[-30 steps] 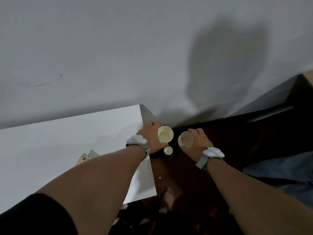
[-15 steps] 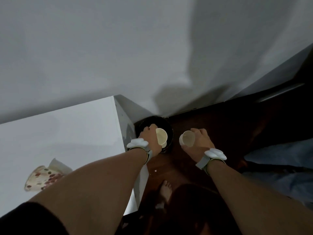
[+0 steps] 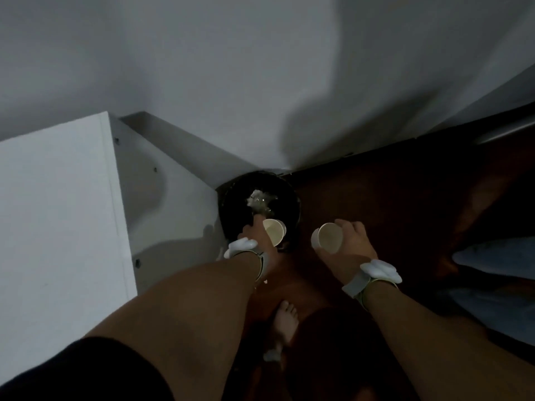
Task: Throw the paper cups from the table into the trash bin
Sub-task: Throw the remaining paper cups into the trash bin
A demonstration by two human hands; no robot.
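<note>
A round black trash bin stands on the floor in the corner between the white table and the wall, with crumpled rubbish inside. My left hand holds a cream paper cup over the bin's near rim, mouth facing me. My right hand grips a second paper cup just right of the bin, above the dark floor, its mouth also turned my way.
The table's white side panel runs right beside the bin. The floor is dark brown wood. My bare foot stands below the hands. Blue fabric lies at the right edge. A grey wall fills the top.
The view has tilted down and moved nearer the bin, which now shows fully. Both hands have lowered with their cups; the left one is now over the bin.
</note>
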